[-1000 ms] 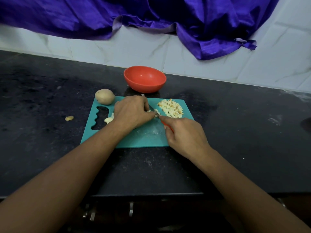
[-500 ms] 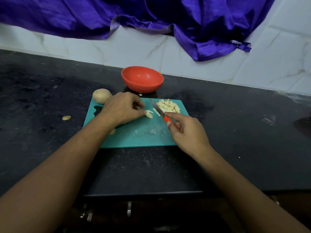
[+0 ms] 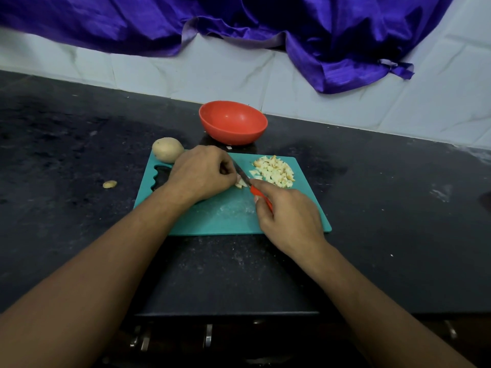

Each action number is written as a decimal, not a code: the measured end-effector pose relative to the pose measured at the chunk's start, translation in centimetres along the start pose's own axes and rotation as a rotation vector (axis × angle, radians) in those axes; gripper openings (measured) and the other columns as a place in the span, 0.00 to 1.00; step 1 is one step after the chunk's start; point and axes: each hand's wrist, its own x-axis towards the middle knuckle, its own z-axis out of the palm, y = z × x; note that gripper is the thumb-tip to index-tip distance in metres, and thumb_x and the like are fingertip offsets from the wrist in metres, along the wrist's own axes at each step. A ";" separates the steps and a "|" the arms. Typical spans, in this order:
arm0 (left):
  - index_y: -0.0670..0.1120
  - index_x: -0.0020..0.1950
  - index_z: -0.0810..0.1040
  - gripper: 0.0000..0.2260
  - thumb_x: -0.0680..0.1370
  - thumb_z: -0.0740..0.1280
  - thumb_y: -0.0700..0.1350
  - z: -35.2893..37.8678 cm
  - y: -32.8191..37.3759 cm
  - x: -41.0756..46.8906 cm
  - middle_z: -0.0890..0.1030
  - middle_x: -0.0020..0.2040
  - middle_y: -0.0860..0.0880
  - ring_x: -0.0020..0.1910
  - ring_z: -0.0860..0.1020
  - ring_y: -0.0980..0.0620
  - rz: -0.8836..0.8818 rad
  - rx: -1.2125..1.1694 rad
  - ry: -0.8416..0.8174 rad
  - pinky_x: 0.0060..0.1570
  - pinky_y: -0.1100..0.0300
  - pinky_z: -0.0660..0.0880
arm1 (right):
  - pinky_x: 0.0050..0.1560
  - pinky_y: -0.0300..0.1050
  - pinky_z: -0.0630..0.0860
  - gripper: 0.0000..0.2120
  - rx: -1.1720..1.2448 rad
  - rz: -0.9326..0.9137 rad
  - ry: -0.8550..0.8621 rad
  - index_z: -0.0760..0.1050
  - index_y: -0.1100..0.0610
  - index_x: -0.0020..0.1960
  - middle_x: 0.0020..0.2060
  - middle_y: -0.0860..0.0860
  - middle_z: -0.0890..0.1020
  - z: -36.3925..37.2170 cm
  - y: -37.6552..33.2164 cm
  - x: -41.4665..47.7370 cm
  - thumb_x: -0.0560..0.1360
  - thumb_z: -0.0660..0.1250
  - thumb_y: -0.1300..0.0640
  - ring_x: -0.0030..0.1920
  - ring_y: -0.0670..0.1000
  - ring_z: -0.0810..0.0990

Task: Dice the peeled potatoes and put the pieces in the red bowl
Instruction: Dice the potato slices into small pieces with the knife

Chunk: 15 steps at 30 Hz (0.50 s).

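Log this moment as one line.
left hand: holds potato piece | right hand: grips knife on it | cubes: heaped on board | bowl: empty

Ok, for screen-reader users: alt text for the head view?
On a teal cutting board, the right hand slices a potato piece with a red-handled knife while the left hand holds it. Diced potato lies alongside; the red bowl behind looks empty.

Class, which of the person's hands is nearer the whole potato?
Left. The left hand lies just right of the whole potato; the right hand grips the knife farther right and nearer the person.
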 end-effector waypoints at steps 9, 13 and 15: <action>0.57 0.43 0.84 0.07 0.73 0.75 0.59 0.3 0.2 0.0 0.82 0.41 0.62 0.44 0.79 0.60 -0.013 -0.013 -0.014 0.44 0.55 0.80 | 0.37 0.46 0.65 0.22 -0.130 -0.075 -0.075 0.68 0.40 0.76 0.40 0.49 0.82 -0.2 -0.2 0.5 0.83 0.57 0.50 0.43 0.54 0.80; 0.57 0.42 0.83 0.07 0.73 0.75 0.59 0.1 0.4 -0.2 0.82 0.39 0.62 0.42 0.79 0.61 -0.023 -0.016 -0.012 0.42 0.55 0.79 | 0.39 0.47 0.65 0.22 -0.170 -0.093 -0.130 0.68 0.41 0.77 0.45 0.50 0.83 -1.0 0.0 0.8 0.83 0.57 0.50 0.45 0.54 0.80; 0.57 0.42 0.83 0.07 0.73 0.75 0.59 0.0 0.4 -0.4 0.81 0.39 0.62 0.42 0.79 0.61 -0.026 -0.011 -0.013 0.41 0.56 0.78 | 0.39 0.47 0.67 0.21 -0.127 -0.056 -0.151 0.69 0.40 0.76 0.44 0.49 0.83 -1.4 0.4 0.5 0.83 0.58 0.49 0.44 0.53 0.80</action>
